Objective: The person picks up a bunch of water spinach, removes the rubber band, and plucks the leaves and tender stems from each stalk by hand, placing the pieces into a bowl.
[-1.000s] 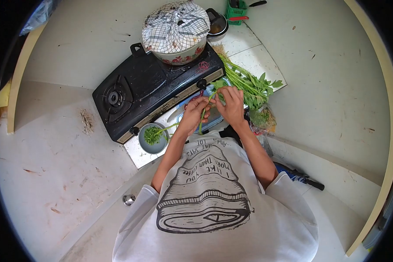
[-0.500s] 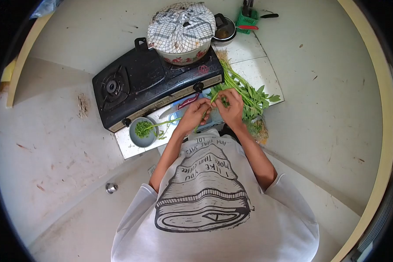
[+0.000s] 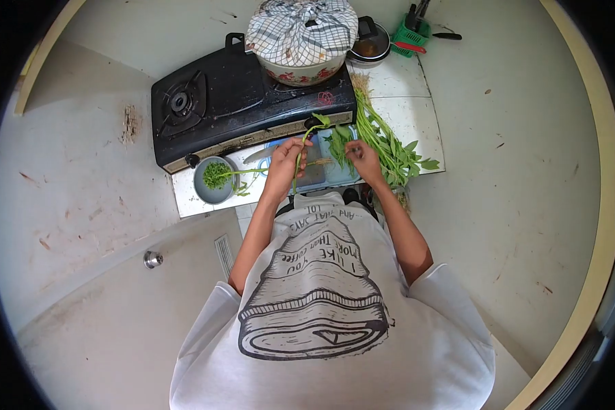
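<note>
My left hand (image 3: 287, 166) is wrapped round a green stem (image 3: 305, 136) with a leafy tip at its upper end. To its right, my right hand (image 3: 363, 161) has its fingers pinched together beside loose green leaves (image 3: 339, 145); what it holds, if anything, is too small to tell. Beneath both hands lies a blue-edged tray (image 3: 339, 175). A knife blade (image 3: 257, 155) shows left of my left hand. Further left, a grey bowl (image 3: 214, 195) holds small green pieces (image 3: 216, 175), and a stem reaches from it toward my left hand.
A black gas stove (image 3: 236, 93) carries a pot (image 3: 302, 76) covered with a checked cloth (image 3: 301, 31). Long leafy stems (image 3: 383, 137) lie on the white tiles at the right. Behind are a lidded pan (image 3: 370, 51) and a green basket (image 3: 411, 35) with utensils.
My hands have moved apart, the left staying round a stem and the right shifting right beside the leaves. The view has shifted, and the stove and pot appear higher in it.
</note>
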Motion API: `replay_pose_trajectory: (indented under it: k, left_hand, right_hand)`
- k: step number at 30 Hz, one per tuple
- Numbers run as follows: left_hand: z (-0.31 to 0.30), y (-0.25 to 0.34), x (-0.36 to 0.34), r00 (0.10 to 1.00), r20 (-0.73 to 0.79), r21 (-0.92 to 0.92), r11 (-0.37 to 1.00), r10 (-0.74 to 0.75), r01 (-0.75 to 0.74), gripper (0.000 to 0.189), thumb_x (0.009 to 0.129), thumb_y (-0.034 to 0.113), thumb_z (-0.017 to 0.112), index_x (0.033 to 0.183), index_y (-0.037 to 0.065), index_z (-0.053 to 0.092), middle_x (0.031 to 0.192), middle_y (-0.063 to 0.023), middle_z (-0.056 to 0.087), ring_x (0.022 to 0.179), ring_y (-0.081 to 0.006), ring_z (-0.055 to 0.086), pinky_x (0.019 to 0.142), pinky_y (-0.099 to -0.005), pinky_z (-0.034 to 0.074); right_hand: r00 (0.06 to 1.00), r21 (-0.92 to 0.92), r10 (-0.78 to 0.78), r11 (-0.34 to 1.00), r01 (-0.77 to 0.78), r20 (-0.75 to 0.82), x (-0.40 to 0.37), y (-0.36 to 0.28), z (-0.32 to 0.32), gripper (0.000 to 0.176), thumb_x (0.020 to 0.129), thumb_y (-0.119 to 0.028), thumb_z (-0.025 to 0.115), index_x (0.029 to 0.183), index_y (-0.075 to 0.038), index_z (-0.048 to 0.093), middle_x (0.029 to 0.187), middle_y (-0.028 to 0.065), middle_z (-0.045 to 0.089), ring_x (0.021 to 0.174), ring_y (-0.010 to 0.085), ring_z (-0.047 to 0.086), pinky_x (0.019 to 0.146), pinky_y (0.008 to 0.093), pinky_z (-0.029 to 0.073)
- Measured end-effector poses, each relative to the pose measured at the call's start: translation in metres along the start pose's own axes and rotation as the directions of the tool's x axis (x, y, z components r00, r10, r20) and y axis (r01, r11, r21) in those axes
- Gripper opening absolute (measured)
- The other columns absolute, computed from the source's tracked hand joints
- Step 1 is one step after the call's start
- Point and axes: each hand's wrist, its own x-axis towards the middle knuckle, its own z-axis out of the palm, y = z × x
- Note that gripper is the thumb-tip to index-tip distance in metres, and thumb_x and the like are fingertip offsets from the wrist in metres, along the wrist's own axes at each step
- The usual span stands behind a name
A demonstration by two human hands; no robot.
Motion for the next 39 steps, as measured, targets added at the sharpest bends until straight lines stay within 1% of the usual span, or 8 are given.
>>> replay_pose_trajectory:
  k: [3, 6, 12, 18, 21, 24, 30, 39]
  left_hand:
    - [0.004, -0.005, -0.001, 1.0, 0.004, 0.026, 1.0, -0.013, 0.013, 0.02, 0.106, 0.02, 0.048, 0.114, 0.009, 0.063, 0.082, 0.0043, 0.049, 0.07, -0.0053, 0.044, 0.056, -0.0212, 0.034]
    - [0.008, -0.006, -0.004, 1.0, 0.001, 0.035, 0.999, 0.004, -0.004, 0.022, 0.104, 0.018, 0.047, 0.115, 0.009, 0.064, 0.081, 0.0043, 0.051, 0.067, -0.0055, 0.047, 0.056, -0.0226, 0.039]
    - [0.015, -0.006, -0.004, 0.999, 0.041, 0.083, 0.997, -0.004, 0.001, 0.028, 0.103, 0.015, 0.047, 0.127, 0.009, 0.059, 0.085, 0.0012, 0.056, 0.07, -0.0073, 0.051, 0.058, -0.0227, 0.041]
    - [0.025, -0.006, 0.001, 0.996, 0.076, 0.159, 0.985, 0.055, -0.067, 0.03, 0.105, 0.019, 0.045, 0.125, 0.008, 0.063, 0.082, 0.0025, 0.053, 0.071, -0.0064, 0.049, 0.06, -0.0231, 0.041]
    - [0.023, -0.008, 0.005, 0.991, 0.118, 0.197, 0.976, 0.07, -0.093, 0.03, 0.105, 0.017, 0.043, 0.124, 0.007, 0.064, 0.081, 0.0041, 0.05, 0.07, -0.0056, 0.047, 0.061, -0.0217, 0.039]
    - [0.022, -0.002, 0.004, 0.98, 0.168, 0.208, 0.968, 0.105, -0.139, 0.03, 0.106, 0.015, 0.043, 0.122, 0.006, 0.066, 0.08, 0.0054, 0.046, 0.068, -0.005, 0.044, 0.06, -0.021, 0.036]
    - [0.014, 0.0, 0.004, 0.966, 0.148, 0.283, 0.926, 0.214, -0.249, 0.029, 0.106, 0.014, 0.044, 0.119, 0.002, 0.067, 0.075, 0.0066, 0.041, 0.065, -0.0042, 0.036, 0.059, -0.0218, 0.032]
    - [0.006, 0.007, 0.0, 0.964, 0.127, 0.368, 0.891, 0.234, -0.265, 0.026, 0.103, 0.011, 0.048, 0.115, 0.0, 0.068, 0.073, 0.006, 0.045, 0.067, -0.0042, 0.039, 0.059, -0.0229, 0.033]
  right_hand:
    - [0.995, 0.025, 0.028, 0.999, -0.031, 0.092, 0.01, 0.075, 0.021, 0.025, 0.088, -0.012, 0.069, 0.111, -0.002, 0.071, 0.088, 0.0125, 0.074, 0.08, 0.0153, 0.071, 0.072, 0.0304, 0.054]
    - [0.952, -0.061, 0.199, 0.98, -0.19, 0.232, -0.006, 0.025, 0.005, 0.023, 0.09, -0.014, 0.067, 0.11, -0.003, 0.073, 0.083, 0.0122, 0.075, 0.073, 0.0195, 0.072, 0.07, 0.0332, 0.055]
    - [0.989, -0.074, 0.042, 0.997, -0.032, 0.14, -0.019, -0.025, -0.01, 0.021, 0.095, -0.014, 0.065, 0.11, -0.002, 0.072, 0.078, 0.012, 0.072, 0.069, 0.0185, 0.07, 0.067, 0.0322, 0.054]
    - [0.944, -0.045, -0.262, 0.965, 0.258, -0.203, -0.02, -0.127, -0.036, 0.018, 0.093, -0.008, 0.069, 0.11, -0.009, 0.074, 0.1, 0.0045, 0.072, 0.084, 0.0161, 0.064, 0.065, 0.0295, 0.049]
    - [0.776, -0.324, -0.607, 0.778, 0.538, -0.17, -0.012, -0.147, -0.041, 0.018, 0.09, -0.01, 0.072, 0.107, -0.01, 0.075, 0.108, 0.0025, 0.071, 0.096, 0.0216, 0.061, 0.079, 0.0328, 0.047]
    - [0.818, -0.412, -0.575, 0.746, 0.524, 0.001, -0.013, -0.145, -0.044, 0.016, 0.087, -0.013, 0.074, 0.102, -0.011, 0.076, 0.103, 0.0004, 0.072, 0.101, 0.0241, 0.059, 0.088, 0.0369, 0.042]
    - [0.834, -0.375, -0.552, 0.775, 0.508, -0.012, -0.009, -0.141, -0.034, 0.012, 0.081, -0.012, 0.075, 0.093, -0.013, 0.075, 0.093, -0.0013, 0.071, 0.094, 0.0213, 0.06, 0.082, 0.0405, 0.035]
    - [0.894, -0.257, -0.448, 0.863, 0.435, 0.011, -0.005, -0.137, -0.022, 0.011, 0.079, -0.013, 0.075, 0.088, -0.008, 0.073, 0.088, 0.0034, 0.071, 0.091, 0.0254, 0.061, 0.083, 0.0445, 0.041]
